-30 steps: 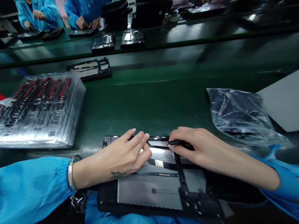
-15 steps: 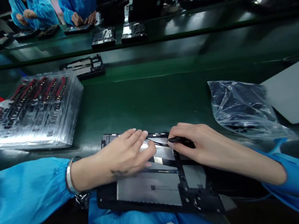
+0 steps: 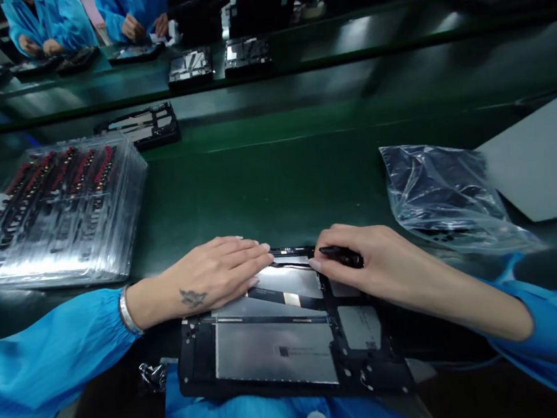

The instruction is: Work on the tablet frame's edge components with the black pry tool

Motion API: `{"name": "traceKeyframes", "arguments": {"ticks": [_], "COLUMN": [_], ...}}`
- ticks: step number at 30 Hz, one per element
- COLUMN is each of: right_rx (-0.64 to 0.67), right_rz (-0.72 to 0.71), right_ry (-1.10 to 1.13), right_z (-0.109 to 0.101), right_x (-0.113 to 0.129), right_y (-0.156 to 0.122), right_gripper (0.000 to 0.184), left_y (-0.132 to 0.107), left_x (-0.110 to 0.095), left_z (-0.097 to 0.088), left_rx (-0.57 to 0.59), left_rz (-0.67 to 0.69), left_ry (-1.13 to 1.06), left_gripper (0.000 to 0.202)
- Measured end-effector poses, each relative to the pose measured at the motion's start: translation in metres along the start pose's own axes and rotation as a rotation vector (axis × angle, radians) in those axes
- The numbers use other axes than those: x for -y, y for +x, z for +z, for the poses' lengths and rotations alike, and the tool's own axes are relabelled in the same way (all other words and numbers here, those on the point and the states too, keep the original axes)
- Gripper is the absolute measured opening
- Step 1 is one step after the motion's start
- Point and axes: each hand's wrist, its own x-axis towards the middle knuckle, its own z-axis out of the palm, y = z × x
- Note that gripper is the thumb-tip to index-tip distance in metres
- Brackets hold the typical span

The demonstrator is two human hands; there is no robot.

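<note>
Resting your left hand (image 3: 220, 271), open with fingers extended, on the opened black device (image 3: 275, 355) at the near edge of the green bench (image 3: 266, 190), you grip a black tool (image 3: 341, 255) in your right hand (image 3: 380, 264) by the device's far side. Stacked clear trays (image 3: 61, 244) stand leftward; a clear plastic bag (image 3: 440, 187) lies rightward.

I have the left hand (image 3: 215, 271) palm down, fingers (image 3: 252, 265) straight and together, and, just right of it, the right hand (image 3: 359, 253) curled in a pinch.
</note>
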Motion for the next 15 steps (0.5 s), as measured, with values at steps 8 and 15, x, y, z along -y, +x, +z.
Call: {"name": "traceKeyframes", "arguments": {"ticks": [8,15], "right_rx": [0.044,0.068], "right_rz": [0.012,-0.006], "right_ry": [-0.115,-0.196], "right_z": [0.0,-0.001], "right_x": [0.002,0.003], "right_y": [0.0,0.003], "right_gripper": [0.019,0.02], "left_y": [-0.005,-0.006], "left_x": [0.002,-0.001], "left_z": [0.005,0.011], "left_rx": [0.002,-0.046], "left_rz": [0.041,0.057], "left_ry": [0.073,0.163], "left_gripper": [0.04,0.039]}}
